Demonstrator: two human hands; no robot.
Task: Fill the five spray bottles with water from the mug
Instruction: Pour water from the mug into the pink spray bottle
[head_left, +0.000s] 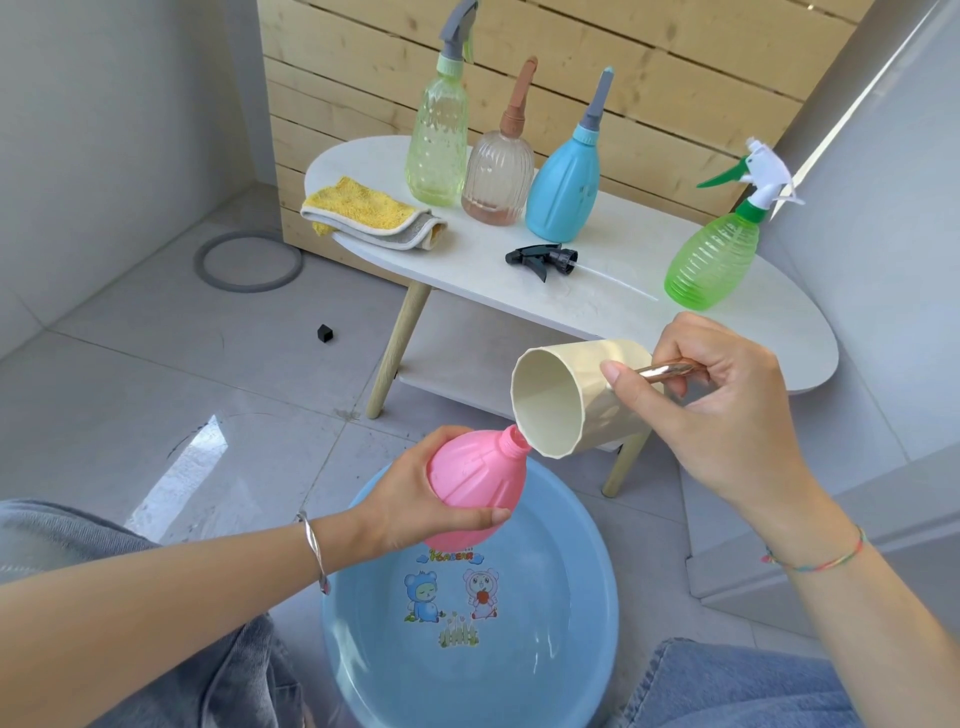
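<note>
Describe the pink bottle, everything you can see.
The pink bottle is opaque, plastic-looking, bulbous with vertical ribs, narrowing to a threaded neck. No spray head; the mouth is open. It is tilted, neck up and to the right, above the basin. The left hand grips its body from the left and below. The tipped mug, held by the right hand, has its rim at the mouth; contact is unclear. Contents cannot be seen.

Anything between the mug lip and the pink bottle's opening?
Nothing visible. The pink bottle in the left hand is uncapped; the mug, tilted in the right hand, has its rim at the open neck. A black spray head lies on the table.
</note>
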